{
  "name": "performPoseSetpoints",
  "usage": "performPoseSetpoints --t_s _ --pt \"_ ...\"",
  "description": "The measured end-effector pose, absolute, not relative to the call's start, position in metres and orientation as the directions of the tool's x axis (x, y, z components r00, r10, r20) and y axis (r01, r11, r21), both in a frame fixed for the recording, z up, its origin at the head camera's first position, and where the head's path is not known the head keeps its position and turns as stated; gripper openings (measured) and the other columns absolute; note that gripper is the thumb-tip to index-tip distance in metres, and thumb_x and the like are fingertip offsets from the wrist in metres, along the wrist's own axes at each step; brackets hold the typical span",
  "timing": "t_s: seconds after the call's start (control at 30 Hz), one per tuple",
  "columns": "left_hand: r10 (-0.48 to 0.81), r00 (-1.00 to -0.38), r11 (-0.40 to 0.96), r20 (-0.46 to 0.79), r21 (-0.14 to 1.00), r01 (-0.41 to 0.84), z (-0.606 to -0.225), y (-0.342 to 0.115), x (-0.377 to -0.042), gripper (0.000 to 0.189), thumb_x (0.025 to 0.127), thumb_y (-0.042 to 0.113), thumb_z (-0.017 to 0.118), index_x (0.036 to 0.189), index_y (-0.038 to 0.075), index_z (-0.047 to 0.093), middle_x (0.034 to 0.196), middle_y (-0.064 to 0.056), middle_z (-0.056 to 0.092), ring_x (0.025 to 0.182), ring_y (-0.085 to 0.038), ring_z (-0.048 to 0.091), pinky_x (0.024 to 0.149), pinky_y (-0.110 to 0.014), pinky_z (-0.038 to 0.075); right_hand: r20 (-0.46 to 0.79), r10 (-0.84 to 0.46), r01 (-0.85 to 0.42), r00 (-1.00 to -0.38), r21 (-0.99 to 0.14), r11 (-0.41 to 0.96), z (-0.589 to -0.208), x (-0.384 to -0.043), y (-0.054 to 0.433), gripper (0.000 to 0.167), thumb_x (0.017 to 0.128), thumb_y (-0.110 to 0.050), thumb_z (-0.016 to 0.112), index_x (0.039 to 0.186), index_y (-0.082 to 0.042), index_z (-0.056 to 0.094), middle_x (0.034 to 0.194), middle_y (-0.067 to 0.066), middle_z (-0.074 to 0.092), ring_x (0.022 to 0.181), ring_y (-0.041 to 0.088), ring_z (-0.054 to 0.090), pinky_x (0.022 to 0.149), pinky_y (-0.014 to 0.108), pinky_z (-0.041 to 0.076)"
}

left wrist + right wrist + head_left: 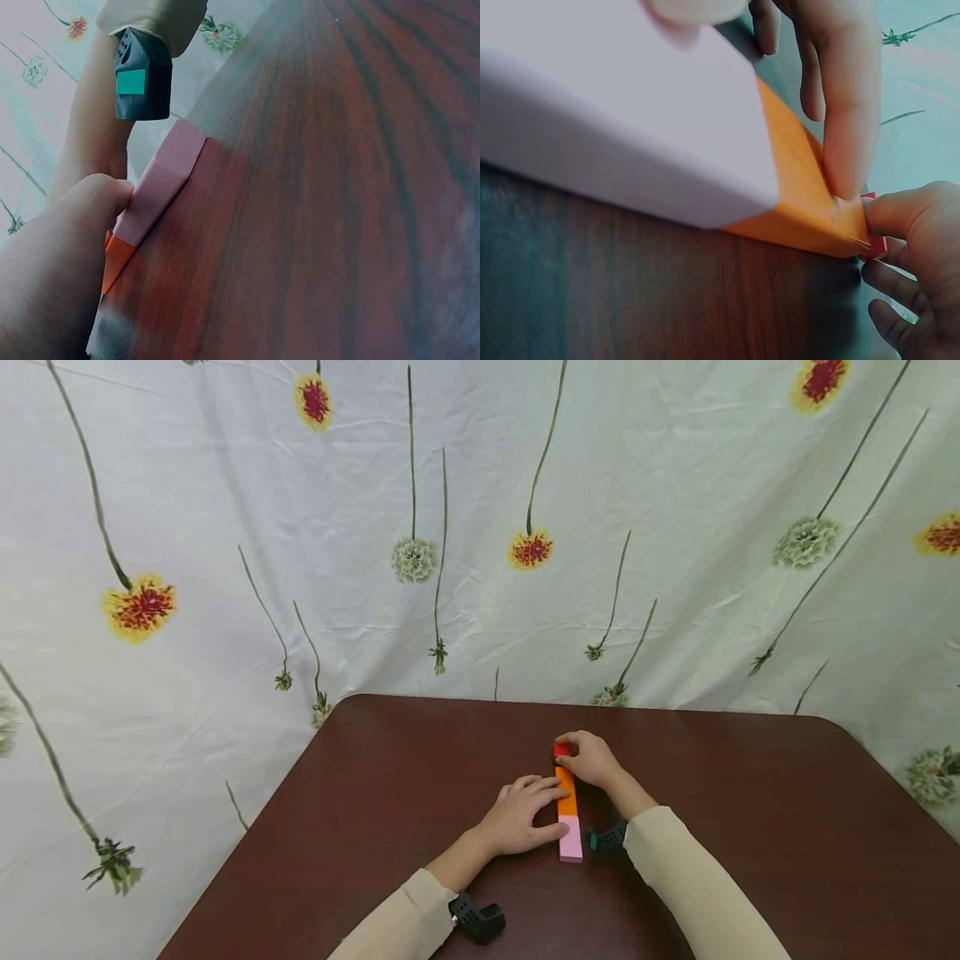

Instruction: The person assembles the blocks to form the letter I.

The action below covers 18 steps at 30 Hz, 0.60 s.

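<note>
A pink block (571,845), an orange block (568,804) and a red block (561,749) lie end to end in a line on the table, pink nearest and red farthest. My left hand (517,818) lies over the line from the left, its extended fingers on the orange block and its thumb against the pink one. In the left wrist view that thumb touches the side of the pink block (161,176). At the far end, my right hand (591,762) pinches the red block (877,246) between thumb and fingers, right at the orange block's end.
The dark brown table (420,735) has rounded far corners. Behind it hangs a pale cloth (480,602) printed with flowers. A black band (477,918) sits at the left wrist and another band (609,837) at the right, close beside the blocks.
</note>
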State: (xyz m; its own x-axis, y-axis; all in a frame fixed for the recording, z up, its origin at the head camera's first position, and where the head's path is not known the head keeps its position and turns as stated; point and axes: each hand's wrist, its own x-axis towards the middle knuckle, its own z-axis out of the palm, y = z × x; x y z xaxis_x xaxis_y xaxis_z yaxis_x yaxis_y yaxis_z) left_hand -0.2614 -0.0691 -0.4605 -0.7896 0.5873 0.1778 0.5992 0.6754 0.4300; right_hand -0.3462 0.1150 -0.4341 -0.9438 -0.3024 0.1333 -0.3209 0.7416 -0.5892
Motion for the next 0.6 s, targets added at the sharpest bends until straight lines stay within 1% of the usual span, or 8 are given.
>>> performPoseSetpoints --t_s 0.4,0.6 --pt "0.585 -0.791 0.678 0.179 0.428 0.598 -0.4623 -0.0687 -0.2631 0.056 0.094 0.053 0.051 0.142 0.024 0.053 0.152 0.002 0.040 0.137 -0.025 0.032 0.105 -0.053 0.027 0.125 -0.295 -0.310 -0.947 -0.592 0.744 -0.4365 -0.3483 0.1144 0.032 0.090 -0.010 0.068 0.121 0.000 0.066 0.120 0.021 0.061 0.105 0.036 0.057 0.094 0.050 0.046" --pt "0.585 -0.790 0.680 0.180 0.422 0.600 -0.4614 -0.0684 -0.2623 0.056 0.094 0.053 0.052 0.142 0.024 0.053 0.152 0.002 0.040 0.137 -0.024 0.032 0.105 -0.052 0.028 0.130 -0.300 -0.316 -0.945 -0.597 0.737 -0.4372 -0.3480 0.1152 0.031 0.090 -0.009 0.068 0.120 0.000 0.066 0.120 0.021 0.061 0.108 0.037 0.057 0.095 0.051 0.045"
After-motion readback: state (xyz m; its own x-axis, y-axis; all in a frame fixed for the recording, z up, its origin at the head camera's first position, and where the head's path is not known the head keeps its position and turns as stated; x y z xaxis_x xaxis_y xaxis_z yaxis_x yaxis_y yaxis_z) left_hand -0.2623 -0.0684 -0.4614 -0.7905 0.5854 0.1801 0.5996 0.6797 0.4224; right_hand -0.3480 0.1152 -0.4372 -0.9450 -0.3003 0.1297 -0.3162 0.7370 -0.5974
